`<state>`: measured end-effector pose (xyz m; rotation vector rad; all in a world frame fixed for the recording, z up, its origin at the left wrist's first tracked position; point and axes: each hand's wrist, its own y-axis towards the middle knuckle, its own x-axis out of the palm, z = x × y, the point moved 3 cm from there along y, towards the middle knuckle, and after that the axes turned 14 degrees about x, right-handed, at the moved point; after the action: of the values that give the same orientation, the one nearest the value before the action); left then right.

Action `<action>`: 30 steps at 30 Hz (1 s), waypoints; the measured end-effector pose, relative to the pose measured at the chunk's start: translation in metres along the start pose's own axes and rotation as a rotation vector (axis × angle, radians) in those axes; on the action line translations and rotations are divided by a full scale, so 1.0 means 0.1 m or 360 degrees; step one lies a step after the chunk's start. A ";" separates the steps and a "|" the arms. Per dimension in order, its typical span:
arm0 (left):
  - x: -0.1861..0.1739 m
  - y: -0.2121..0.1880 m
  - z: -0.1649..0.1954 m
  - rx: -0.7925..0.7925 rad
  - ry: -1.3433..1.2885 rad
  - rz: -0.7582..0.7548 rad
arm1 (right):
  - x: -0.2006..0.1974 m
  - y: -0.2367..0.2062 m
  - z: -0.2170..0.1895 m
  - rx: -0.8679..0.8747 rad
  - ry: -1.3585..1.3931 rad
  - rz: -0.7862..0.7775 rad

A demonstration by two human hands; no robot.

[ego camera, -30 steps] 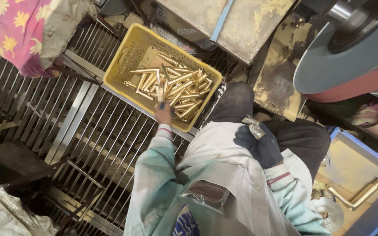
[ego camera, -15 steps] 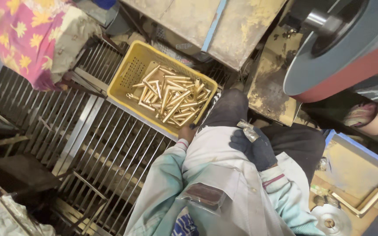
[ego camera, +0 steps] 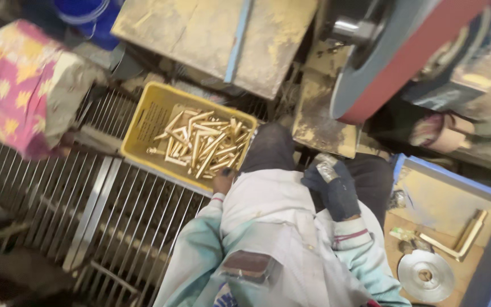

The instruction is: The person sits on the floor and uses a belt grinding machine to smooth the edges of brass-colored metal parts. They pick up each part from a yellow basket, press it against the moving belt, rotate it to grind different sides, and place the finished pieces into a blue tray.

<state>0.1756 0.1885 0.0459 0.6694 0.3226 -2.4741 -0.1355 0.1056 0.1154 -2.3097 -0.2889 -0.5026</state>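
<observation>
Your left hand [ego camera: 223,181] rests at the near edge of the yellow crate [ego camera: 143,122], its fingers curled; you cannot tell whether it grips anything. Your right hand [ego camera: 336,190], in a dark glove, is closed around a small grey metal piece [ego camera: 326,169] over your lap. The crate sits on the metal grating [ego camera: 103,210], left of your knee, and holds a loose heap of brass handles [ego camera: 203,145], angled and shiny.

open above yellow crate [ego camera: 143,122] | knee [ego camera: 268,148] crowds its right | belt wheel [ego camera: 393,62] blocks upper right
</observation>
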 end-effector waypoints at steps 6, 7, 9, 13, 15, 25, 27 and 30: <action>-0.03 0.28 0.21 0.0029 -0.0835 0.0448 | -0.54 -0.20 -0.27 -0.0570 -0.0203 0.0676; -0.01 0.31 0.29 0.0010 -0.0934 0.0429 | -0.62 -0.22 -0.29 -0.0613 -0.0152 0.0718; 0.04 0.33 0.49 0.0137 -0.0936 0.0268 | -0.75 -0.25 -0.33 -0.0706 -0.0075 0.0782; 0.49 0.30 0.81 0.0621 -0.0505 -0.0087 | -0.95 -0.23 -0.35 -0.0745 -0.0105 0.0840; 0.71 0.20 0.87 0.0867 -0.0244 -0.0108 | -1.01 -0.20 -0.36 -0.0770 -0.0122 0.0864; 0.99 0.46 0.56 0.0659 -0.0379 -0.0135 | -1.17 0.03 -0.30 -0.0509 -0.0340 0.1095; 0.98 0.50 0.51 0.0653 -0.0256 -0.0093 | -1.18 0.07 -0.30 -0.0523 -0.0284 0.1088; 0.99 0.49 0.52 0.0722 -0.0154 -0.0065 | -1.17 0.11 -0.31 -0.0547 -0.0278 0.1055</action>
<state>0.1118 0.0853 0.0342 0.7208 -0.2750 -2.6296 -0.2449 0.0692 0.0772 -2.5922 0.5126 -0.0109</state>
